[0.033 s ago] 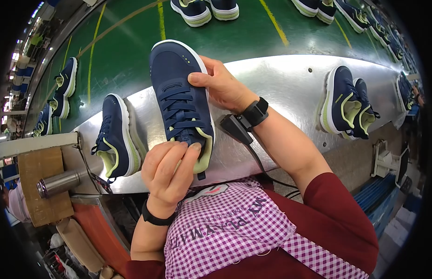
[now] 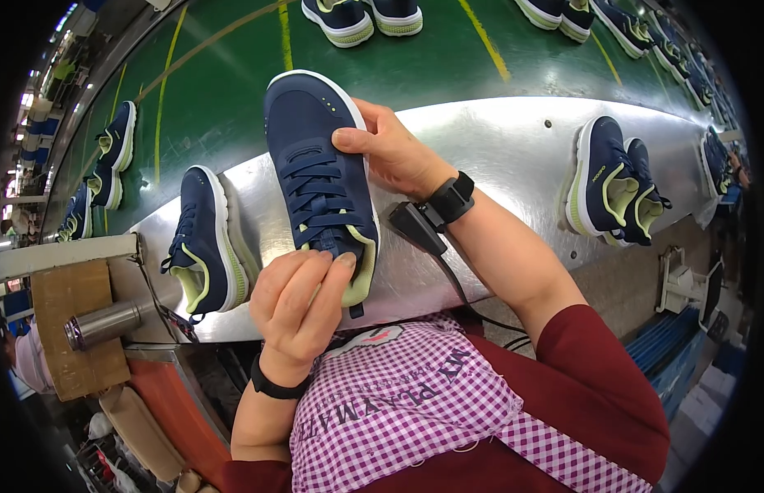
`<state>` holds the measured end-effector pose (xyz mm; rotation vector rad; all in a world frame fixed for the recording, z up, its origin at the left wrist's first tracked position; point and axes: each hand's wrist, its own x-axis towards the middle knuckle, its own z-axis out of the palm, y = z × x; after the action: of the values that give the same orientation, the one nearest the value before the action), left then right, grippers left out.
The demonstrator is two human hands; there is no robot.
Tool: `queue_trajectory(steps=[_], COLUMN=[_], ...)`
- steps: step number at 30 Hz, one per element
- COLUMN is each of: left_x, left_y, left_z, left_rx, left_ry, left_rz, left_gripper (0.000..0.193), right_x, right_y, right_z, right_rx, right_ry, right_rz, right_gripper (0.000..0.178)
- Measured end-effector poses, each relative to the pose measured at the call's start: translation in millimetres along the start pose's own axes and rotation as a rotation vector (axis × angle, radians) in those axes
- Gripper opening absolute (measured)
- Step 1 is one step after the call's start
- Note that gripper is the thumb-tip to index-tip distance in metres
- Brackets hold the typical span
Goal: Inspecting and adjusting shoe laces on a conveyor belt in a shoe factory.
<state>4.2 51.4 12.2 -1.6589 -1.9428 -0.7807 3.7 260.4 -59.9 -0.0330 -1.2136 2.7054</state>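
Observation:
A navy sneaker [image 2: 312, 123] with a white sole edge and pale green lining is held up in front of me, toe pointing away. My right hand [image 2: 394, 148] grips it by the right side near the toe, thumb lying on the upper. At the ankle opening, the fingers of my left hand [image 2: 300, 300] are pinched together at the top of the tongue, just below the laces [image 2: 318, 189]. Exactly what lies between those fingertips is hidden. To the left, a matching sneaker [image 2: 203, 238] rests on the metal table [image 2: 480, 156].
A pair of navy sneakers [image 2: 604, 177] stands on the table at right. Beyond the table, a green surface [image 2: 226, 82] with yellow lines carries several more shoes. A metal flask [image 2: 102, 324] lies at left by cardboard [image 2: 73, 287]. A black cable [image 2: 456, 283] hangs from a wrist device [image 2: 419, 226].

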Motion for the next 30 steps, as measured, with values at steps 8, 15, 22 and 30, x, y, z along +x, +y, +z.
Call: queue_trajectory(steps=[8, 15, 22, 30], left_x=[-3.3, -0.8, 20.0, 66.8], left_y=[3.5, -3.5, -26.3, -40.2], left_z=[0.6, -0.4, -30.2, -28.2], left_rx=[0.047, 0.077, -0.247, -0.326], left_ry=[-0.008, -0.023, -0.066, -0.445], left_rz=[-0.140, -0.172, -0.578, -0.319], left_gripper=[0.037, 0.038, 0.025, 0.020], right_x=[1.8, 4.9, 2.6, 2.9], right_y=[2.4, 3.4, 3.6, 0.6], right_z=[0.1, 6.3, 10.4, 9.6], right_rx=[0.039, -0.022, -0.193, -0.296], right_ry=[-0.017, 0.011, 0.084, 0.061], right_rz=[-0.002, 0.059, 0.021, 0.021], right_gripper=[0.054, 0.055, 0.052, 0.051])
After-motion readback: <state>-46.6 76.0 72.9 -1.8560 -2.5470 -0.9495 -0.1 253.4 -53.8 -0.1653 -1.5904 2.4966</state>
